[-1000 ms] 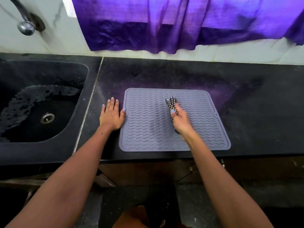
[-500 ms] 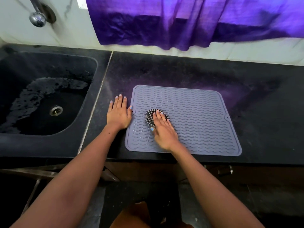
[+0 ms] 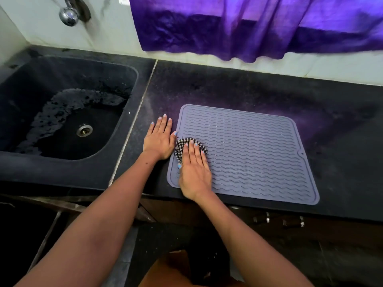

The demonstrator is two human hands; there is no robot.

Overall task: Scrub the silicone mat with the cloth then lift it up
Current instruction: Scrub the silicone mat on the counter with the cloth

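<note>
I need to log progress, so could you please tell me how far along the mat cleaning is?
In hand: the right hand presses the checked cloth flat on the silicone mat near its left edge, while the left hand rests flat on the counter beside it. How much is already scrubbed cannot be told. Left: lifting the mat, which lies flat.

A black stone worktop (image 3: 248, 88) stretches before me. At my left, a dark sink (image 3: 124, 96) with a metal drain (image 3: 84, 130); a chrome tap (image 3: 69, 14) above it. A purple curtain (image 3: 248, 27) hangs behind.
</note>
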